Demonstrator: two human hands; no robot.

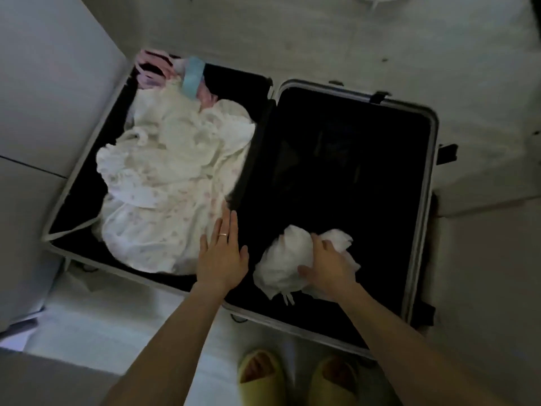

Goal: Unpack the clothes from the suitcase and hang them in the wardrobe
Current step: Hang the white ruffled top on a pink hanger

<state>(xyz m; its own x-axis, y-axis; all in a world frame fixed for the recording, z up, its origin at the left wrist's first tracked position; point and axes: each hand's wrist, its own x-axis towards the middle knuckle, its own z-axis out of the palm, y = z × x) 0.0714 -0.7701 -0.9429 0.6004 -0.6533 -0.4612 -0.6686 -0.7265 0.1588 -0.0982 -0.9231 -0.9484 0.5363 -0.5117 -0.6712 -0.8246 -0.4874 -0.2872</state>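
An open suitcase [421,200] with a pale frame and black lining lies flat on the floor. Its left half holds a heap of white clothes with a faint pink print [172,177], plus pink items [152,68] and a light blue piece [193,76] at the far end. In the right half, near the front edge, lies a crumpled white garment [281,262]. My right hand [328,268] grips this garment from the right. My left hand [222,253] is stretched out flat with straight fingers over the near edge of the heap, by the middle divider.
A white cabinet panel [52,92] stands against the suitcase's left side. A white hanger [377,0] lies on the pale floor at the top. Another pale surface [491,259] lies to the right. My feet in yellow slippers [295,379] stand at the front edge.
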